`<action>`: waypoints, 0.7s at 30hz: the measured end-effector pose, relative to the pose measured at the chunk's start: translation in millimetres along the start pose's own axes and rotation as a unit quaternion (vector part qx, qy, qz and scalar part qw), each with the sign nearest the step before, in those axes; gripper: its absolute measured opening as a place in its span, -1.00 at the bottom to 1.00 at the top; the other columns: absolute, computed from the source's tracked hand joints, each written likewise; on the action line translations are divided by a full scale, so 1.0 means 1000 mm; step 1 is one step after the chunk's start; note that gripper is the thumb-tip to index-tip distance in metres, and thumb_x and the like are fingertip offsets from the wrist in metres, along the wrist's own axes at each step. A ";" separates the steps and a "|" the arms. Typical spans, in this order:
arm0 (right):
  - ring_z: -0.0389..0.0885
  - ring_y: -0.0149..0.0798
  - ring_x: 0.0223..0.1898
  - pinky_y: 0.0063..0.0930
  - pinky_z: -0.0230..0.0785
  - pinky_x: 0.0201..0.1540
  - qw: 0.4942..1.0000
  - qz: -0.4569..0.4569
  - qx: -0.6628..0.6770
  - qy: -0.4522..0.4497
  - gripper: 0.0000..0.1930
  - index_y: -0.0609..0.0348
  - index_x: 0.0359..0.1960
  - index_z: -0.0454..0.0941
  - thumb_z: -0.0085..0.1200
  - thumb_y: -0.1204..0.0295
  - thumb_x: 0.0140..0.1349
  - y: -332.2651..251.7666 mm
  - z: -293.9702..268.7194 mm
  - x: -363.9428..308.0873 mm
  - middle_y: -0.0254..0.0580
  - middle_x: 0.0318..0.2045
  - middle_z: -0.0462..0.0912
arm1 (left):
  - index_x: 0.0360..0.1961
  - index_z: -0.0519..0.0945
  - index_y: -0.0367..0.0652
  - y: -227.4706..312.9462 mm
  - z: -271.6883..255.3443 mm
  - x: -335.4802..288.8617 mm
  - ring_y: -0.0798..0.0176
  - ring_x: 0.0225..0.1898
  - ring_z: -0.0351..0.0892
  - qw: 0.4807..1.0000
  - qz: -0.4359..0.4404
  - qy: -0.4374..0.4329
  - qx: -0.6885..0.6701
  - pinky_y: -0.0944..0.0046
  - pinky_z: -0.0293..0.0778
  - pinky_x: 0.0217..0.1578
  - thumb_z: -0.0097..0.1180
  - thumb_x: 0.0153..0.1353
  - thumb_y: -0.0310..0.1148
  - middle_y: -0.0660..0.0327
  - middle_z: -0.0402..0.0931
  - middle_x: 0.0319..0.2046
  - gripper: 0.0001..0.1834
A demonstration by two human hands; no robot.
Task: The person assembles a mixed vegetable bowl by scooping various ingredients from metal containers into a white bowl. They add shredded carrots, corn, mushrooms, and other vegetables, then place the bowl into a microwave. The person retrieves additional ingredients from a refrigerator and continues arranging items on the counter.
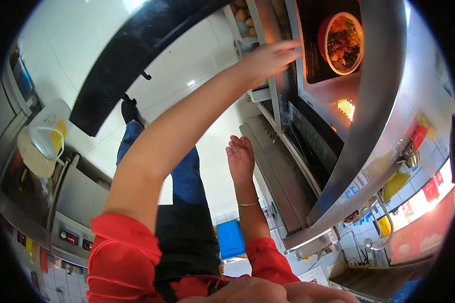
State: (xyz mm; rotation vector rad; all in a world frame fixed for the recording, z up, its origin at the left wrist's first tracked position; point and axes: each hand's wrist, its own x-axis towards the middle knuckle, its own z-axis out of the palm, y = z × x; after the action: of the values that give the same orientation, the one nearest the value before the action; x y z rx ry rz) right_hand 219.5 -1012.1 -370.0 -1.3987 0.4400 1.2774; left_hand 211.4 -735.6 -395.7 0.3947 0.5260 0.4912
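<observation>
My left hand (274, 61) reaches across to the mouth of a lit microwave oven (333, 93), its fingers stretched out with nothing in them. Inside, a round red bowl with a pale rim (326, 50) holds mixed food in orange, green and dark pieces. A dark flat surface (319, 74) lies beneath the bowl. The microwave's black door (131, 55) stands swung wide, its latch hooks showing. Lower down, my right hand (241, 156) hovers near the metal shelf edge, fingers loosely bent and apart, holding nothing.
The control panel (313, 136) runs beside the oven's mouth. Eggs (245, 17) sit in a tray beyond my left hand. A metal shelf (283, 177) is by my right hand. On the left are a steel counter unit (81, 202) and a pale container (40, 156).
</observation>
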 end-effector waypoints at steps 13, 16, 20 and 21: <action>0.46 0.00 -0.09 -0.31 0.35 -0.03 0.662 -0.236 -0.618 -0.352 -0.69 0.22 -0.31 0.40 -0.22 0.78 -0.11 0.068 0.151 -0.056 -0.05 -0.13 0.44 | 0.26 0.08 -0.22 0.044 -0.072 -0.269 0.16 0.07 0.35 0.957 0.106 0.242 0.122 0.10 0.12 0.18 -0.49 0.28 0.19 0.00 0.30 0.08 -0.25; 0.41 0.02 -0.02 -0.27 0.30 0.02 0.665 -0.261 -0.638 -0.287 -0.72 0.21 -0.34 0.40 -0.20 0.76 -0.11 0.063 0.154 -0.045 -0.03 -0.12 0.43 | 0.21 0.17 -0.26 0.021 -0.066 -0.312 0.16 -0.03 0.46 0.941 0.034 0.276 0.194 0.21 0.32 0.04 -0.44 0.35 0.01 -0.02 0.39 -0.03 -0.39; 0.34 -0.01 0.06 -0.23 0.19 0.12 0.580 -0.467 -0.663 -0.066 -0.72 0.23 -0.40 0.38 -0.25 0.79 -0.14 -0.001 0.119 0.009 0.01 -0.10 0.40 | 0.19 0.21 -0.25 -0.007 -0.087 -0.374 0.17 -0.08 0.48 0.904 -0.067 0.348 0.237 0.24 0.34 0.00 -0.39 0.36 -0.06 0.01 0.40 -0.05 -0.45; 0.34 -0.04 0.07 -0.27 0.22 0.10 0.592 -0.451 -0.668 -0.014 -0.68 0.25 -0.33 0.39 -0.24 0.81 -0.15 -0.026 0.110 0.020 -0.02 -0.10 0.40 | 0.18 0.22 -0.24 -0.014 -0.092 -0.387 0.18 -0.08 0.49 0.901 -0.084 0.357 0.229 0.25 0.34 0.00 -0.38 0.36 -0.07 0.02 0.41 -0.05 -0.47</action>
State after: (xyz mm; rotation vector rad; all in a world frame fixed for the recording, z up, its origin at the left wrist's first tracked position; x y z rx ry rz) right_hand 200.0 -901.1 -350.9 -2.2698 -1.4878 0.5655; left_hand -127.8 -933.6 -329.8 0.6133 1.3949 0.3286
